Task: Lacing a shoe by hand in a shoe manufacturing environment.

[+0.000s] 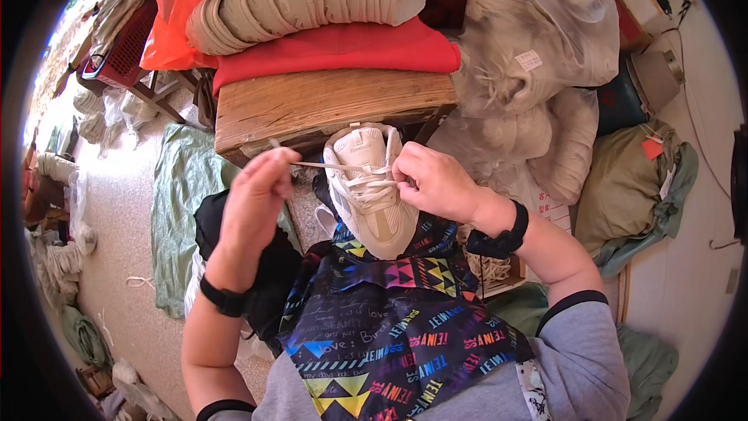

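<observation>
A cream and beige sneaker (374, 203) rests on my lap, its toe toward me and its tongue toward the wooden bench. A pale shoelace (326, 164) runs taut from its upper eyelets out to my left hand (261, 187), whose fingers are closed on the lace end. At the shoe's right side, my right hand (435, 179) is closed in a pinch by the eyelets. What sits between its fingertips is hidden by the fingers. Several rows of lace cross the front of the shoe.
Beyond the shoe stands a wooden bench (327, 105) with a red cloth (335, 54) and stacked beige shoe uppers (304, 4). Filled clear plastic bags (538, 31) lie at the right. A green sheet (183, 210) lies on the floor at left. Loose laces (489, 267) lie by my right forearm.
</observation>
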Tool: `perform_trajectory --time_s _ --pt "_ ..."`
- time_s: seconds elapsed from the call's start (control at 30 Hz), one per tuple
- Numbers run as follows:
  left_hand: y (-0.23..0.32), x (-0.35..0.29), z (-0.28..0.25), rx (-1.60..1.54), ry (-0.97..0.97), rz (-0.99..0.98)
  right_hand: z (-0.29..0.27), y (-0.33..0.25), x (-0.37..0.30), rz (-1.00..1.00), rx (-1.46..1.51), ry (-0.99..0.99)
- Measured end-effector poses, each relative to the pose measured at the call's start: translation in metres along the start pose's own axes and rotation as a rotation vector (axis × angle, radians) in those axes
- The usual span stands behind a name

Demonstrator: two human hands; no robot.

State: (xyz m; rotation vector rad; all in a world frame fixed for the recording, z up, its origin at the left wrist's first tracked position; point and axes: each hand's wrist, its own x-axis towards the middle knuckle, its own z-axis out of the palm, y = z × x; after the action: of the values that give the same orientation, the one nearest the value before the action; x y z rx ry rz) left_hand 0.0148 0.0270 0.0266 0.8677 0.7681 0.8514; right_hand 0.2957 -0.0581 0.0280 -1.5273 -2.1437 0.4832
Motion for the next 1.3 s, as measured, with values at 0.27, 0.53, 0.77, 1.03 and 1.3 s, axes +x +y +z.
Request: perform_trajectory --time_s 0.27,0.53,0.77,1.03,1.3 --pt "0.071 -0.015 -0.121 -0.278 0.314 0.279 -0.029 0.003 0.01 0.294 0.404 -0.241" --pt "0.16 -0.065 -0.372 -0.12 0.641 0.588 -0.044 -0.01 0.026 0.167 0.497 -0.36" --pt "0.133 -0.036 -0.313 0.758 0.724 0.617 -0.022 -0.016 0.031 0.028 -0.045 -0.092" --pt "-0.005 0.0 0.002 1.027 -0.016 0.657 -0.006 -0.021 0.034 -0.134 -0.256 -0.037" --pt "-0.022 0.02 0.039 1.361 -0.209 0.827 -0.002 -0.023 0.026 0.017 -0.15 -0.088"
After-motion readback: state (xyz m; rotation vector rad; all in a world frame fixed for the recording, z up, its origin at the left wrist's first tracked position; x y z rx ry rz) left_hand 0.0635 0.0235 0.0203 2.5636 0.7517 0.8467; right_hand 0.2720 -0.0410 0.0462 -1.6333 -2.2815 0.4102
